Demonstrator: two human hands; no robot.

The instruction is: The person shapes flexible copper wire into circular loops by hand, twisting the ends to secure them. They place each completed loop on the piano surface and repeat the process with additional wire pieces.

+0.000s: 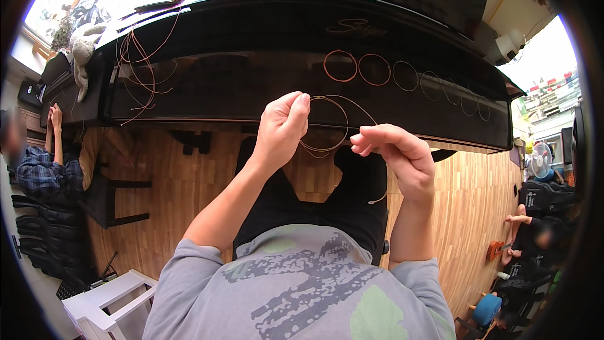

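My left hand is closed on a coiled wire string held above my lap, in front of a black piano. A strand arcs from the coil to my right hand, whose fingers are bent around it, and a loose end hangs below. On the piano's dark top, several separate rings of string, copper-coloured and silvery, lie in a row at the right. Longer loose strings drape at the left.
A person in a plaid shirt sits at the left, near a black chair. A white stand is at lower left. People in black, a small guitar, a fan and a blue stool are at the right.
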